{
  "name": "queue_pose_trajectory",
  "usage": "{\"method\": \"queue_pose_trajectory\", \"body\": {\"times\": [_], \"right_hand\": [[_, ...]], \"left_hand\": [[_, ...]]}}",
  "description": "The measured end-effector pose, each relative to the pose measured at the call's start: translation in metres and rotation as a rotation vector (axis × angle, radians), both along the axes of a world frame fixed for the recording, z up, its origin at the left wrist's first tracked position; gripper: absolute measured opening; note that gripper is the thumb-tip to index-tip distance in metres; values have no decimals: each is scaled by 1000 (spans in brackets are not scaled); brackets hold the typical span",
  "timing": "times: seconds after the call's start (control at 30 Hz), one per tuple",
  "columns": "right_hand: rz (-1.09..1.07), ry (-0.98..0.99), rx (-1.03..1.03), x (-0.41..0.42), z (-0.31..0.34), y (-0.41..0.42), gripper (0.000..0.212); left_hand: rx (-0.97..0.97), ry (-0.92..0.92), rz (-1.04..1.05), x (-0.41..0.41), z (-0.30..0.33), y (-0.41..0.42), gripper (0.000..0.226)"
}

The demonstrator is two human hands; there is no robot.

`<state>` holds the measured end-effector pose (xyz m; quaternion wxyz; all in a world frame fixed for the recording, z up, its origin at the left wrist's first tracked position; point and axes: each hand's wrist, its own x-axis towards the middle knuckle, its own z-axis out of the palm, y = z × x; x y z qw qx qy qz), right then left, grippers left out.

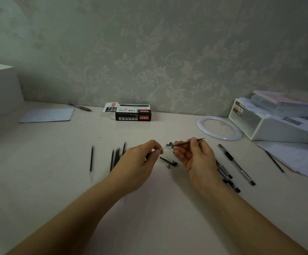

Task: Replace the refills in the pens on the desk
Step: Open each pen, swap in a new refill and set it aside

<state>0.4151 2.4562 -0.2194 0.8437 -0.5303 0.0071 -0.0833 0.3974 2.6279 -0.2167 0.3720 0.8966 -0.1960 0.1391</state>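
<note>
My left hand (140,159) holds a clear pen barrel (165,148) above the middle of the desk. My right hand (197,157) pinches a thin black refill (184,143) whose tip points right; its other end meets the barrel's mouth. A black pen cap (168,161) lies on the desk between the hands. Several loose refills (116,157) lie left of my left hand, one more refill (91,160) farther left. Several assembled pens (236,163) lie to the right of my right hand, partly hidden by it.
An open black refill box (133,113) stands by the wall. A white ring (219,127) and a white organizer with papers (278,124) fill the right side. A folded paper (47,115) and a pen (79,107) lie at the back left. A stray refill (274,161) rests on the papers at right.
</note>
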Motion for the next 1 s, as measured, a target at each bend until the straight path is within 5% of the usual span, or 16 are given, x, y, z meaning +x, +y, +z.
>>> {"method": "queue_pose_trajectory", "body": {"times": [0.1, 0.3, 0.43, 0.63, 0.73, 0.9, 1.0], "right_hand": [[10, -36, -114, 0, 0, -1, 24], [67, -254, -883, -6, -4, 3, 12], [-75, -324, -1108, -3, -4, -3, 17], [-7, -299, -1361, -1, -6, -10, 16], [-7, -332, -1348, -1, -7, -8, 10], [-29, -225, -716, 0, -2, -6, 6], [29, -200, -590, 0, -2, -4, 6]], "left_hand": [[39, -23, -3, -1, 1, 0, 18], [-30, -63, 24, -1, 3, -1, 14], [-54, -77, 87, 2, 2, 3, 12], [27, -116, 102, 4, -2, 4, 13], [53, -118, 88, 4, -4, 4, 14], [100, -98, 60, 4, -6, 5, 13], [102, -88, 28, 4, -7, 5, 14]]}}
